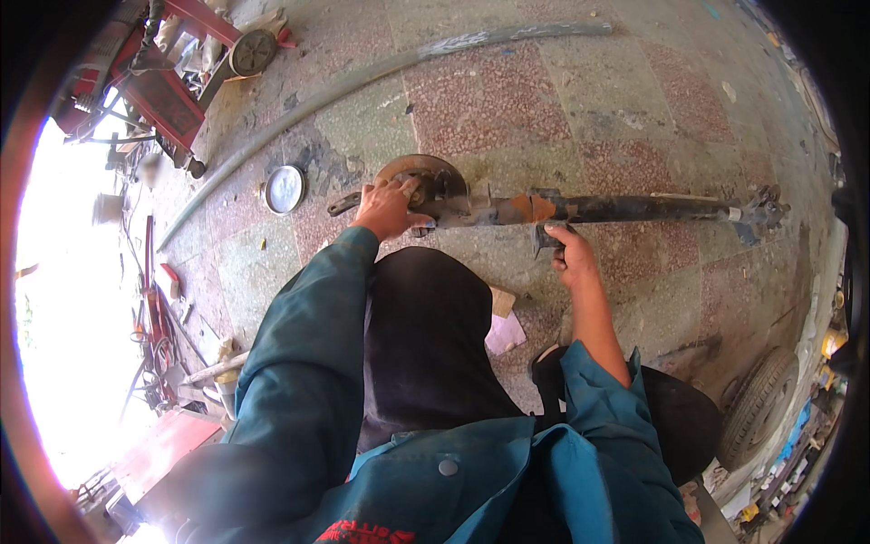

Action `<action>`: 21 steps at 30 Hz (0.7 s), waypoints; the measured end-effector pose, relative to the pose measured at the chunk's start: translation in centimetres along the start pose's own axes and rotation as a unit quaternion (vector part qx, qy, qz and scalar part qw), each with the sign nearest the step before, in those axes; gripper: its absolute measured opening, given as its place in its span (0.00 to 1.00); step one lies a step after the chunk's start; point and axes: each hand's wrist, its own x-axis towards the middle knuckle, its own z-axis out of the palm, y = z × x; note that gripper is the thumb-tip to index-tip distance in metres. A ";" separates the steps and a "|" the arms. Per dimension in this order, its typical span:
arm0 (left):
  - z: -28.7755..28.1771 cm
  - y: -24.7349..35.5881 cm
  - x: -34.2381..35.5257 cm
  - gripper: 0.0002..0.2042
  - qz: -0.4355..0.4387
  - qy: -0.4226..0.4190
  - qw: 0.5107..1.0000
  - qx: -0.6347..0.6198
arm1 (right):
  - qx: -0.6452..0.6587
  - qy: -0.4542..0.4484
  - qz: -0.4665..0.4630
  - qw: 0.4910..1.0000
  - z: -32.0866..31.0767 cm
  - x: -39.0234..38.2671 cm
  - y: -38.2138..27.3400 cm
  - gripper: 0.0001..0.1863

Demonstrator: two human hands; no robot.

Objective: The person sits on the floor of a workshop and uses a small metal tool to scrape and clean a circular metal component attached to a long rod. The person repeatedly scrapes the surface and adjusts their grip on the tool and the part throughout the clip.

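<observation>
A long dark metal tube (pixel 634 208) with a round plate (pixel 441 170) at its left end, like a car's suspension strut, lies crosswise in front of my knees. An orange rust-coloured patch marks its middle, and a lumpy bracket (pixel 766 213) forms its right end. My left hand (pixel 388 207) grips the left end beside the round plate, its thumb pointing right along the part. With my right hand (pixel 573 254) I hold a small dark bracket (pixel 544 238) that sticks out toward me below the tube; the thumb rests on top and the other fingers curl underneath.
A long grey pipe (pixel 362 80) curves across the tiled floor beyond the part. Near it sits a round metal dish (pixel 285 189). A red wheeled machine (pixel 163 95) stands far left, and a tyre (pixel 759 408) leans at the right. Tools and cables (pixel 159 335) litter the left side.
</observation>
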 end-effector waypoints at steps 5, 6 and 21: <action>-0.6 0.5 0.3 0.46 0.012 -0.012 1.000 0.001 | -0.012 0.011 0.016 1.000 -0.9 1.0 1.1 0.18; -0.6 0.5 0.3 0.46 0.011 -0.008 1.000 0.006 | -0.013 0.014 0.014 1.000 -0.9 1.2 1.3 0.18; -1.4 1.8 1.0 0.48 0.005 -0.041 0.999 0.027 | -0.246 0.044 -0.021 0.968 -2.9 1.8 1.0 0.26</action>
